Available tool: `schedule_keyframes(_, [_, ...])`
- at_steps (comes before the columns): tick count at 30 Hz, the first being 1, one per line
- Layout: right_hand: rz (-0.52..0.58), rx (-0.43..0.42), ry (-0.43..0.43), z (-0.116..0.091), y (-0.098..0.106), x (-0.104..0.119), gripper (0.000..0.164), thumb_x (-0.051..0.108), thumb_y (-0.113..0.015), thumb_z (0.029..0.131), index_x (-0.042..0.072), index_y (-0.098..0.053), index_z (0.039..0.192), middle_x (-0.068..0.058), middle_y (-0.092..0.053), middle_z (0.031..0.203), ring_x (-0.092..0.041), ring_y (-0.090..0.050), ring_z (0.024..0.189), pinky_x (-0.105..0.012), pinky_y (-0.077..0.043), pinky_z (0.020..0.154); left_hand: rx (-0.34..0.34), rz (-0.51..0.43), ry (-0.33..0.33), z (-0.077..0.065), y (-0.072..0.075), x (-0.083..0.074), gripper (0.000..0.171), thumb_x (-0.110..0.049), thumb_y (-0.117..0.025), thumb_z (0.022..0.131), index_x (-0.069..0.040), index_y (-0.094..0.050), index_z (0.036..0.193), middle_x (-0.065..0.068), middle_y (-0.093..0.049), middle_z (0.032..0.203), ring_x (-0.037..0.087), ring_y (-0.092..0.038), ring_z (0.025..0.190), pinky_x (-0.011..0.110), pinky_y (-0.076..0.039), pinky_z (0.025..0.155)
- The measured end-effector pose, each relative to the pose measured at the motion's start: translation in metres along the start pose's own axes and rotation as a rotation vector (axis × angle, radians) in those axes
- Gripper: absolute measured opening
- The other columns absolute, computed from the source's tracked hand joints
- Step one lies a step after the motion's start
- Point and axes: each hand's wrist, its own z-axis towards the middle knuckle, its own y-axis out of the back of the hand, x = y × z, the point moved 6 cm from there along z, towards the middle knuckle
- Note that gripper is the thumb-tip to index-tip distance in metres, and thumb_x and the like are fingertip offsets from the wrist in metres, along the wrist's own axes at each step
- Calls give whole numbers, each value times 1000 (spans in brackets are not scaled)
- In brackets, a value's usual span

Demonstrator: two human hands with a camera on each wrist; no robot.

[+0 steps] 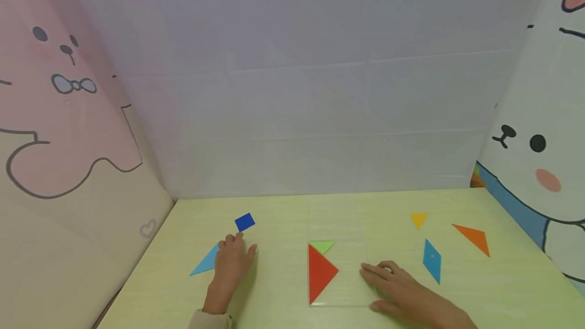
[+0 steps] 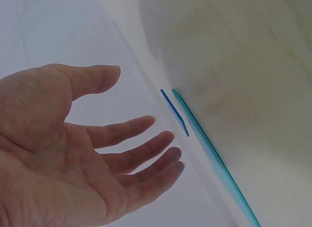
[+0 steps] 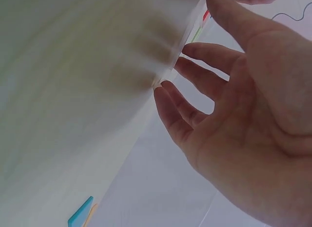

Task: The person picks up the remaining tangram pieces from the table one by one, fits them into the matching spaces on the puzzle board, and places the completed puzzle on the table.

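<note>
At 9 o'clock from tray (image 1: 352, 286), your left hand (image 1: 232, 262), loose, empty, likely seeking blue square (image 1: 245, 222); right hand (image 1: 399, 289), relaxed, at 3. Pinch probably needed next.

Furniture: pale yellow, faintly grained desk (image 1: 280, 220) before me
Backdrop: creased whitish-grey sheet (image 1: 292, 90) facing me
My left: pink cartoon-animal hanging (image 1: 68, 126)
My right: white cartoon-animal hanging (image 1: 539, 105)
Light: soft, muted
</note>
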Motion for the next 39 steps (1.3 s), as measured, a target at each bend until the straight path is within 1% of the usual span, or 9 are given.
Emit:
schedule_keyframes(3, [-9, -5, 5, 0, 1, 1, 77, 66, -49, 98, 14, -47, 155, -2, -52, 151, -23, -48, 121, -36, -53, 97, 4, -8, 11, 0, 1, 3, 49, -22, -72, 96, 15, -58, 124, 33, -56, 114, 49, -53, 105, 59, -52, 81])
schedule_keyframes(9, [-8, 11, -8, 0, -2, 0, 77, 66, -48, 99, 15, -46, 156, -1, -51, 153, -22, -48, 122, -36, -53, 97, 3, -19, 9, 1, 4, 8, 48, -21, -74, 95, 16, -58, 122, 34, -57, 114, 51, -54, 103, 60, -52, 81])
schedule_keyframes(14, [-11, 14, -12, 1, -3, -1, 77, 67, -47, 99, 16, -45, 157, 0, -50, 153, -23, -48, 123, -35, -53, 96, 12, -24, 21, 3, 6, 17, 48, -19, -75, 94, 16, -58, 121, 34, -57, 113, 51, -54, 102, 60, -51, 82])
schedule_keyframes(17, [-12, 9, -8, 0, -3, 0, 77, 67, -47, 99, 16, -45, 157, -1, -50, 154, -23, -47, 123, -36, -53, 97, 20, -32, 34, 4, 5, 23, 49, -19, -75, 93, 17, -57, 121, 34, -56, 111, 49, -54, 99, 60, -51, 80])
schedule_keyframes(22, [-12, -1, -3, -2, -3, 1, 75, 65, -47, 100, 16, -45, 156, -1, -49, 155, -24, -47, 125, -38, -52, 99, 39, -43, 55, 5, 4, 30, 53, -22, -75, 94, 17, -56, 123, 34, -54, 112, 49, -51, 101, 60, -50, 79])
schedule_keyframes(26, [-20, -2, -7, -1, -2, 1, 76, 66, -47, 99, 16, -46, 156, -1, -49, 154, -24, -47, 125, -38, -53, 99, 71, -51, 70, 5, 5, 34, 58, -23, -77, 93, 18, -53, 126, 36, -51, 117, 52, -49, 107, 63, -48, 84])
schedule_keyframes(32, [-27, -9, -6, -2, -2, 2, 76, 66, -48, 99, 15, -46, 156, -2, -50, 154, -24, -47, 124, -37, -53, 98, 137, -80, 94, 6, 6, 40, 69, -23, -78, 92, 20, -46, 136, 40, -47, 126, 59, -45, 116, 69, -42, 93])
schedule_keyframes(39, [-28, -8, -7, -1, -2, 2, 76, 66, -48, 99, 15, -45, 156, -2, -50, 154, -24, -47, 124, -37, -53, 97, 203, -77, 116, 6, 5, 48, 73, -24, -76, 92, 20, -42, 139, 42, -44, 130, 62, -41, 121, 72, -38, 99])
